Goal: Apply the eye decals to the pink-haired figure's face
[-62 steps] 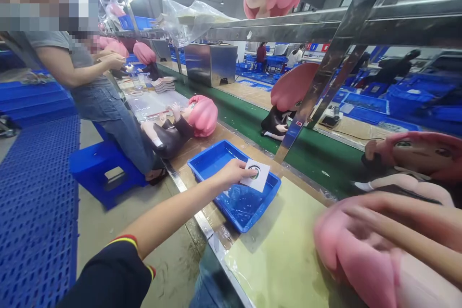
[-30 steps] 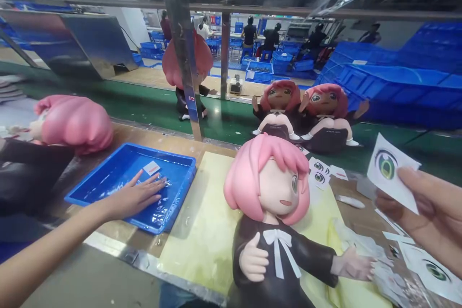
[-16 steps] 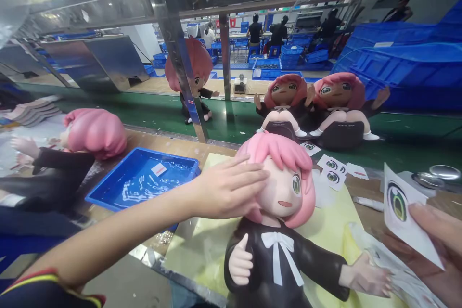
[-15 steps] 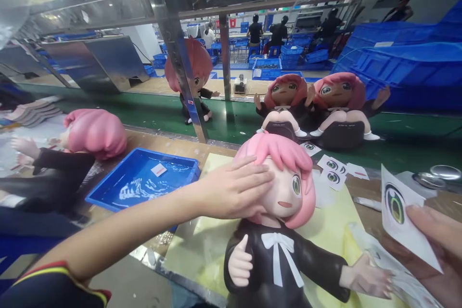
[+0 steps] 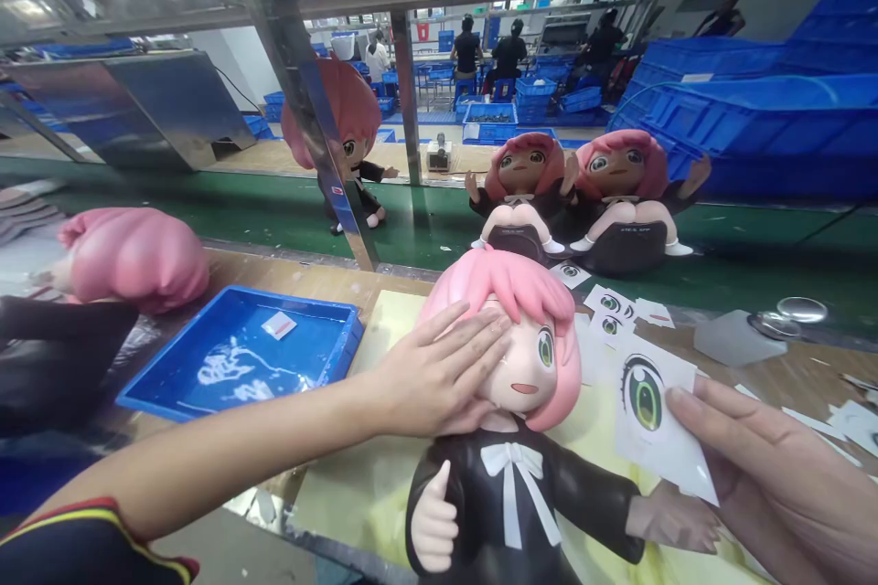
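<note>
A pink-haired doll (image 5: pixel 528 356) in a black dress lies on a yellow mat (image 5: pixel 384 484) in front of me. My left hand (image 5: pixel 439 375) lies flat on the left side of its face, covering that eye area; the doll's other eye shows green. My right hand (image 5: pixel 775 475) holds a white paper sheet with a printed green eye (image 5: pixel 651 411) just right of the doll's head.
A blue tray (image 5: pixel 329 356) of water with a small floating label sits left of the mat. Another doll (image 5: pixel 130 256) lies at far left. Two seated dolls (image 5: pixel 569 192) and one more stand on the green conveyor (image 5: pixel 206 210). Loose eye stickers (image 5: pixel 610 306) lie behind the head.
My left hand went from the water tray to the doll's face and stays pressed there. My right hand has brought the eye sheet leftward, close to the doll's head.
</note>
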